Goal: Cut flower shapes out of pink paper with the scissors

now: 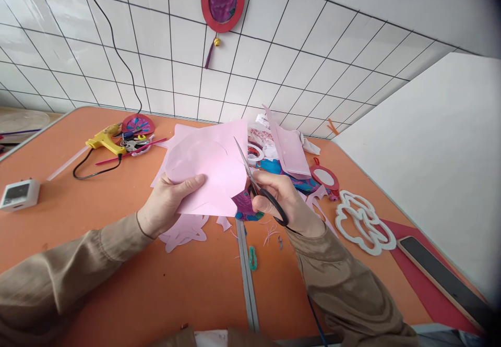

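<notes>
Two hands in brown sleeves work above an orange table crossed by a metal seam. Nearest on it, by the seam, lies a green clip. At right, a phone rests on a red sheet.

The left hand pinches the pink paper, thumb flat on top, its other fingers mostly hidden beneath. The paper is held up in the middle, marked with a faint curved line and cut unevenly at its lower right. The right hand is curled around the black handles of the scissors; their blades point up and away, overlapping the paper's right edge. Whether they are biting into it, I cannot tell.

Pink scraps lie below the paper. White cloud-shaped frames sit right, and a white adapter far left. Beyond the right hand, folded pink paper stands over blue patterned cloth, beside a red ring with a white centre. Back left are a yellow glue gun, keys and a red-rimmed disc.

Farthest, a red-framed oval ornament with a bell and purple tassel hangs on a white tiled wall.
</notes>
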Motion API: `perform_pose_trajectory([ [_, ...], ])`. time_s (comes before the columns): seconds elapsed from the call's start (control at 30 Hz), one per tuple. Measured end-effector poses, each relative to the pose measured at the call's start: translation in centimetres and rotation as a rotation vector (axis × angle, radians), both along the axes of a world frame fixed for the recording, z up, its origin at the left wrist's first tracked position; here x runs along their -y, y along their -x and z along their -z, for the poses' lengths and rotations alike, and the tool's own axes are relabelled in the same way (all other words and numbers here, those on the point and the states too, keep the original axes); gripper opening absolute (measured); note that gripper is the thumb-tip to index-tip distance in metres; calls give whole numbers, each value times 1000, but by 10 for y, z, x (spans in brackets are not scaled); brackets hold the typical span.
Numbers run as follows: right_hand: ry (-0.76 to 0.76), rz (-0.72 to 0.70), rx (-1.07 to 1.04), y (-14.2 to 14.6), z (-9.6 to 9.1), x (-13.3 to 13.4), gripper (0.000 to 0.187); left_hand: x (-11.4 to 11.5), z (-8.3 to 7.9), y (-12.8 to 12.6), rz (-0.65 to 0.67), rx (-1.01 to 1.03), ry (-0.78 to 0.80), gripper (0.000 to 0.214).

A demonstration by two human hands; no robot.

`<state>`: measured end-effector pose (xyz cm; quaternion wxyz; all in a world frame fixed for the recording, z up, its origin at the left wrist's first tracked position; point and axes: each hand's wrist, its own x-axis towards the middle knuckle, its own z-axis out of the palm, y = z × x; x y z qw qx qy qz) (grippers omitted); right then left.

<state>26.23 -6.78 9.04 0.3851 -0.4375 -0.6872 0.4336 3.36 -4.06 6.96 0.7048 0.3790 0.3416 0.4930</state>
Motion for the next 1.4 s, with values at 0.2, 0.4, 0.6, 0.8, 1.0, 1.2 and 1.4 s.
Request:
perform_pose_trajectory([
  [0.2, 4, -7, -3, 1, -1, 0, 54, 1, -2, 0, 9, -8, 6, 66],
  [0.4, -31, 4, 34, -1, -2, 1, 54, 2, -1, 1, 15, -6, 26, 67],
  [0.6, -16, -3, 48, -1, -5, 2, 55, -1, -1, 0, 7, -18, 39, 63],
  [0.8, -6, -8, 34, 0, -5, 2, 56, 1, -2, 0, -19, -46, 15, 66],
  [1.0, 13, 2, 28, 0, -6, 2, 54, 1, -4, 0, -14, -23, 21, 67],
  [1.2, -15, 18, 25, 0, -6, 2, 56, 1, -5, 0, -12, -2, 42, 62],
  [1.4, 10, 7, 1, 0, -6, 3, 55, 3, -5, 0, -26, -11, 36, 64],
])
